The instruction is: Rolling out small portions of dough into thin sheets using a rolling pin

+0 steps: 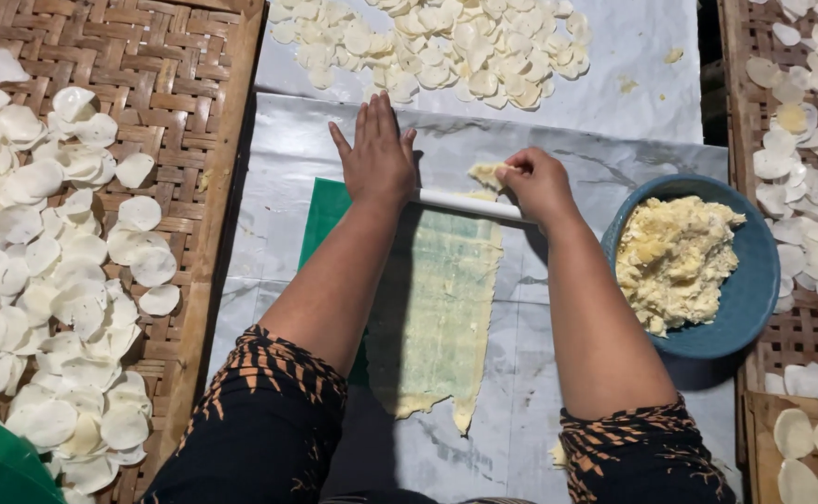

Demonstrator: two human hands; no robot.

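A thin white roller point(470, 203) lies across the far end of a long, flat strip of pale yellow dough point(437, 313). The strip rests on a green sheet point(323, 210) over a marble-patterned surface point(521, 373). My left hand point(374, 154) presses flat on the roller's left part, fingers stretched out. My right hand point(536, 184) is curled around the roller's right end. A small lump of dough point(486, 173) sits just beyond the roller between my hands.
A blue bowl point(754, 280) of crumbly yellow dough stands at the right. Woven bamboo trays point(185, 84) at left and right point(801, 327) hold several thin white discs. More discs point(437, 47) lie on the white sheet at the far side.
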